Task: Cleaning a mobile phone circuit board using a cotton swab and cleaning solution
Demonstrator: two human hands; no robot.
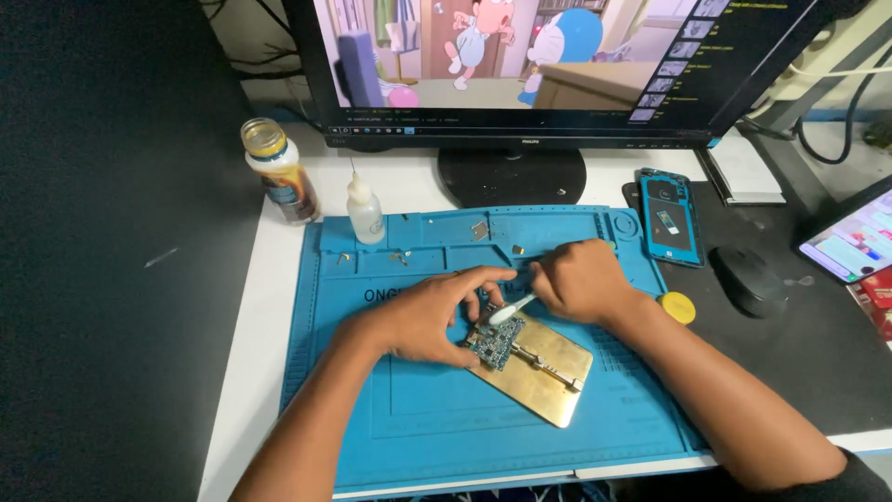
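A: Largest first?

B: Computer monitor on a round black stand, behind the blue work mat, showing a cartoon. Then the mat itself, rectangular, ridged along its edges, with small tray pockets along its far side.

A: On the mat?

B: Near the mat's centre, a flat brass-coloured holder plate, lying at an angle. Clamped at the plate's far-left corner, a small circuit board: bluish-green, rectangular, dotted with tiny silver components.

A: Hands?

B: Left hand over the mat's middle, fingers curled and partly spread, tips pressing on the board's left edge and the plate corner. Right hand just right of it, fingers pinched closed around a thin white tool, tip angled down onto the board's top.

A: Beyond the mat?

B: Right of the mat, on a dark pad: an opened phone frame in blue, a black mouse, a small yellow disc at the mat's right edge. Off the mat's far-left corner, a jar with a yellow lid. On that corner, a small clear squeeze bottle with a needle tip.

A: Smallest?

B: Tiny metal bits in the mat's far pockets.
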